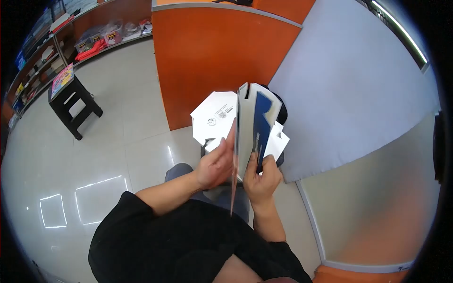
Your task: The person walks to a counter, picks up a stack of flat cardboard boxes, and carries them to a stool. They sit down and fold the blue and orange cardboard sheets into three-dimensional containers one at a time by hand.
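"Starting left, what's there?"

"Black stool point(71, 101), upper left of frame, colourful booklet point(63, 80) on top."

"Centre?"

"White cut-out card point(214, 115), print showing. Just below, left hand point(216, 164), open, fingers at the thin panel point(236, 141), seen edge-on."

"Next?"

"Cream-and-blue cut sheets point(261, 118), centre, upright. Right hand point(263, 181) closed, gripping their lower part. More white card point(277, 141) just behind, right side."

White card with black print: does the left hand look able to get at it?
Probably yes: the card lies just beyond the left hand, nothing visible between, though its fingers seem to touch the held blue-and-cream folder.
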Demonstrator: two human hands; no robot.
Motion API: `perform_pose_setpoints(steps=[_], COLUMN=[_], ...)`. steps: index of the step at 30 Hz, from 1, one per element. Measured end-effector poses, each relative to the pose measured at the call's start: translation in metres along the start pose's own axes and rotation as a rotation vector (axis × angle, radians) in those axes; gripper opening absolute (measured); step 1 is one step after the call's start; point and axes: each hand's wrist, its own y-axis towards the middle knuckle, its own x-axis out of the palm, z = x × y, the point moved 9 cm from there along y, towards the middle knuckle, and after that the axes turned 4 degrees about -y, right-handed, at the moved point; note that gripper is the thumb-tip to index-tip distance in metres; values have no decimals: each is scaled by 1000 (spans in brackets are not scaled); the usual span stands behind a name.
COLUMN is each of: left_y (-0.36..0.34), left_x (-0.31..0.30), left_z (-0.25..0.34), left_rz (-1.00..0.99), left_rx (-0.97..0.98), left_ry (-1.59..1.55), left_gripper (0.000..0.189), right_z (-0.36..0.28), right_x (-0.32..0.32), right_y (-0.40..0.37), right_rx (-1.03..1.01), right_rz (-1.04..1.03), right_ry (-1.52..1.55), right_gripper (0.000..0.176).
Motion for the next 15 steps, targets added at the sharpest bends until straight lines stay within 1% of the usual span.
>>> perform_pose_setpoints(steps=[1,2,3,4,5,6,7,8,10,11,12,13,15], left_y=[2,9,7,2,-10,-22,-21,-15,-2,0,2,2,3], left_x=[-2,-35,-53,-26,-24,-22,-33,-46,-62,-59,-53,-47,-57], left_z=[-4,-29,-38,-11,1,12,10,4,-6,-9,-13,-15,-17], left_rz=[-48,-108,-160,-52,-80,-108,-89,-74,-59,-101,-148,-199,-136], left_rx=[-20,-94,-160,-170,-157,-142,-124,-113,-111,-75,-40,-9,27], left_ry=[-38,-108,-175,-199,-100,-1,36,69,127,86,46,6,195], left_gripper=[63,59,55,57,61,66,67,68,70,71,73,74,78], right_z=[-11,-18,-23,-29,-32,-19,-5,3,-4,-9,-15,-28,-30], right_x=[-1,-2,-9,-18,-22,-26,-26,-19,0,4,11,13,26], right_y=[-4,-11,-14,-15,-17,-19,-21,-22,-22,-23,-25,-20,-29], right_rx=[-66,-128,-139,-156,-177,-60,60,132,108,99,131,90,17], right_rz=[-5,-50,-48,-47,-46,-33,-27,-50,-83,-95,-136,-184,-317], right_ry=[-6,8,-2,-3,1,88,169,290,343,357,403,371,217], right_gripper=[31,29,27,26,25,23,21,19,18,18,19,23,34])
